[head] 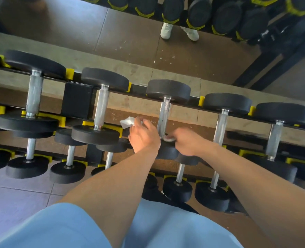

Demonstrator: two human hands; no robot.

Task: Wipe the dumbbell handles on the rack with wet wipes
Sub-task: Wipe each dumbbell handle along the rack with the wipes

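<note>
- Dumbbell lying across the top tier of the rack, third from the left, steel handle bare along its upper part.
- Left hand just beside the handle, fingers curled on a crumpled white wipe.
- Right hand blurred at the handle's near end, fingers closed on a second wipe.

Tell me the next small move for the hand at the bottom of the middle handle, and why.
Probably slide the right hand and its wet wipe up the middle dumbbell handle toward the far plate. The wipe sits at the handle's near end, and the knurled length above it lies bare. The left hand holds a second white wipe off to the side.
</note>
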